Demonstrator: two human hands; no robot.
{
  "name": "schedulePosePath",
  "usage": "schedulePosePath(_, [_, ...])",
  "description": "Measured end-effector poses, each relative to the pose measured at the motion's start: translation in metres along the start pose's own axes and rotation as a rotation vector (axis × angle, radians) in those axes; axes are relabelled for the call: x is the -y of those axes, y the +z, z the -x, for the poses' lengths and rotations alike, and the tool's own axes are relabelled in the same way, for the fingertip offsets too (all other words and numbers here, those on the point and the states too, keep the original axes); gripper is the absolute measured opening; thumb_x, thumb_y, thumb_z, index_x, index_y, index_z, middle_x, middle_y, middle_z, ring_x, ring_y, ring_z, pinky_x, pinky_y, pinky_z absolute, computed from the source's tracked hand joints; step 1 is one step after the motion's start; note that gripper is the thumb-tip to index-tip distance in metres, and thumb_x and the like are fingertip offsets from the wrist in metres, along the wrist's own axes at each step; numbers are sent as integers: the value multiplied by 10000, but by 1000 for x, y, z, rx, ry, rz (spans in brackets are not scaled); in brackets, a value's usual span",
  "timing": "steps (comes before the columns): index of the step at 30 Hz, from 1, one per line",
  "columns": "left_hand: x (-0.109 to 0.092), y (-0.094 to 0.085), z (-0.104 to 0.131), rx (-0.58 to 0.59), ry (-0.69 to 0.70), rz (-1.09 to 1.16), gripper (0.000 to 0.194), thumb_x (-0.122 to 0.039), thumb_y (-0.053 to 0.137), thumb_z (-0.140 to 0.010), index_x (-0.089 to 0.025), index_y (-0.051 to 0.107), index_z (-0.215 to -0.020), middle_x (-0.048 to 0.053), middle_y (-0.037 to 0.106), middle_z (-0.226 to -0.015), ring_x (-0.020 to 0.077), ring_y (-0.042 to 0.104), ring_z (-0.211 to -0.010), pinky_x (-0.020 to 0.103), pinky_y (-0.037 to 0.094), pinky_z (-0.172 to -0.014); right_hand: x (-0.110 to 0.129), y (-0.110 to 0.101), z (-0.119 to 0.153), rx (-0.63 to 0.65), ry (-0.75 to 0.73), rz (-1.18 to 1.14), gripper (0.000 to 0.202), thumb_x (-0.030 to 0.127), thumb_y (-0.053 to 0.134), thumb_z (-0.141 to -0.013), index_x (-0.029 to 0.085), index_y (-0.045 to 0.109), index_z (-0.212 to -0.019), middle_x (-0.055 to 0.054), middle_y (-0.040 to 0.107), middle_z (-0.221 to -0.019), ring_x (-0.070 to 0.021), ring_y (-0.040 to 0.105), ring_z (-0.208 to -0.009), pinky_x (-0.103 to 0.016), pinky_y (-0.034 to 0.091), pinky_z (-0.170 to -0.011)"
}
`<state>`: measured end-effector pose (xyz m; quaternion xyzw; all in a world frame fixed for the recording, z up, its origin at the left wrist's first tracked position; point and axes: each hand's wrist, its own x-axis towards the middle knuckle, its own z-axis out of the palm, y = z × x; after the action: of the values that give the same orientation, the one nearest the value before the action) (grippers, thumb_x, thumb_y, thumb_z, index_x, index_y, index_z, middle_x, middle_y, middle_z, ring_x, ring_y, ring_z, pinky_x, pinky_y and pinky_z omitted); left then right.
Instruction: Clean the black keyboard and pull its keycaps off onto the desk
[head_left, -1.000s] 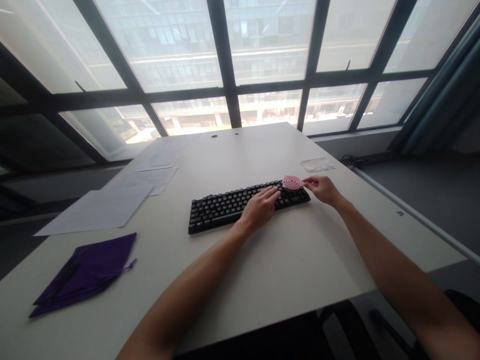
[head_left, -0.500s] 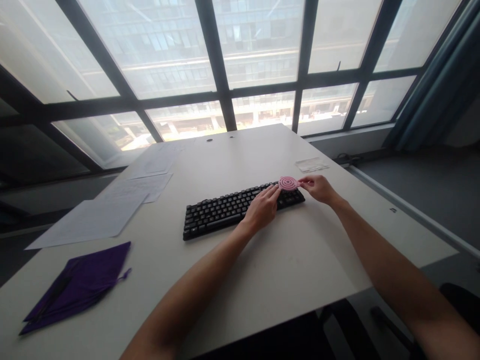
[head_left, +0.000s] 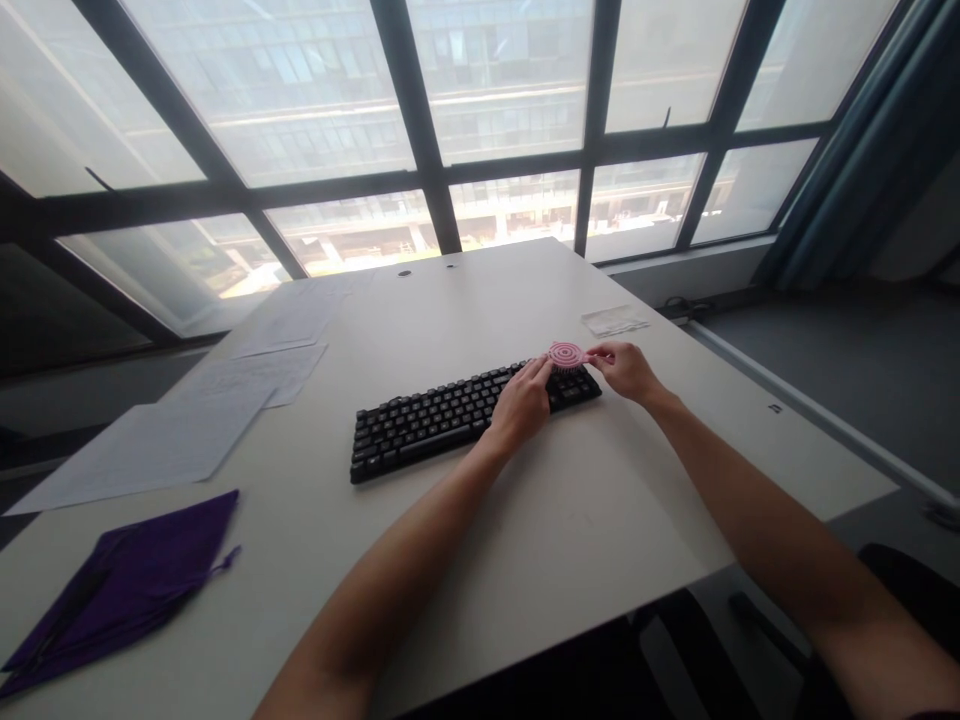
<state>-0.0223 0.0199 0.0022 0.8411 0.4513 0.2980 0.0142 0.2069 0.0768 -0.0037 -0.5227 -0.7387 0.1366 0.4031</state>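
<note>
A black keyboard (head_left: 427, 420) lies at a slant across the middle of the white desk. Over its right-hand keys is a pink round hairbrush (head_left: 566, 355) with a ringed back, bristles facing down. My right hand (head_left: 626, 370) pinches the brush's short handle just beyond the keyboard's right end. My left hand (head_left: 523, 400) rests on the keyboard with its fingers stretched out, fingertips at the brush's left edge. Whether those fingertips press on the brush I cannot tell. The keys under my left hand are hidden.
White paper sheets (head_left: 165, 440) cover the desk's left side. A purple drawstring pouch (head_left: 142, 575) lies at the front left. Beyond my right hand is a small clear packet (head_left: 615, 320). Windows (head_left: 495, 100) rise behind the desk (head_left: 600, 560); a dark chair (head_left: 690, 650) is below its front edge.
The whole view has shifted a little, so the desk and everything on it sit further left. My hands and the hairbrush keep nearly the same place over the keyboard.
</note>
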Motion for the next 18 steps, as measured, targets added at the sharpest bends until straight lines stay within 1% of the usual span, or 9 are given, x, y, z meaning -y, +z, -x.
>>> schedulePosePath(5, [3, 1, 2, -7, 5, 12, 606, -29, 397, -872, -149, 474, -1460, 102, 478, -1514, 226, 425, -1418, 406, 354, -1207, -6, -11, -2, 15, 25, 28, 231, 375, 683, -848, 191, 790, -939, -88, 782, -873, -235, 706, -786, -333, 545, -755])
schedulePosePath(8, [4, 2, 2, -17, 9, 18, 601, -42, 402, -883, -166, 463, -1468, 89, 469, -1523, 225, 419, -1423, 420, 354, -1206, -2, -12, -1, 48, 6, -26, 245, 378, 689, -840, 182, 788, -948, -89, 783, -894, -229, 703, -789, -329, 550, -762])
schedulePosePath(12, [3, 2, 2, -14, 24, 8, 564, -73, 396, -913, -147, 460, -1469, 100, 468, -1523, 217, 409, -1429, 398, 335, -1215, 0, -13, -2, 64, 0, -48, 255, 376, 687, -840, 171, 788, -952, -100, 782, -905, -234, 703, -788, -343, 558, -774])
schedulePosePath(15, [2, 2, 3, -6, 34, -5, 519, -124, 397, -950, -153, 468, -1464, 101, 476, -1517, 222, 410, -1428, 410, 330, -1214, -4, -17, -3, 68, -11, -80, 257, 381, 691, -836, 170, 787, -949, -105, 782, -930, -247, 711, -837, -361, 562, -813])
schedulePosePath(18, [1, 1, 3, 3, 19, -11, 495, -183, 401, -978, -165, 462, -1469, 95, 481, -1514, 235, 408, -1431, 437, 342, -1203, -8, -21, -3, 133, -54, -161, 260, 381, 700, -831, 167, 783, -952, -100, 781, -954, -250, 717, -891, -373, 561, -871])
